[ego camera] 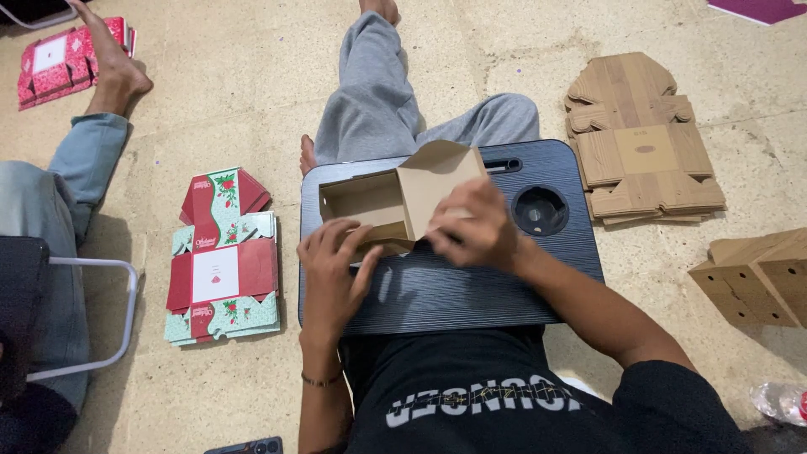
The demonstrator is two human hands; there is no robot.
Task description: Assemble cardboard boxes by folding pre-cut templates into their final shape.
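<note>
Here I have a half-folded brown box (395, 202) on the black surface (471, 286), toward its far left part. My left hand (332, 261) lies curled over the near wall of the box, fingers bent and pressing the card. My right hand (475, 227) is closed on the raised flap, pinching it from the right.

As I judge it, the flap could crease off its fold line if the right hand pushes while the left lets the wall slip, and the light box might skid on the smooth top.

My right fingertips are hidden behind the flap. The near wall under my left palm is covered too. The wood-print boxes (756, 277) at the right edge are cut off.
</note>
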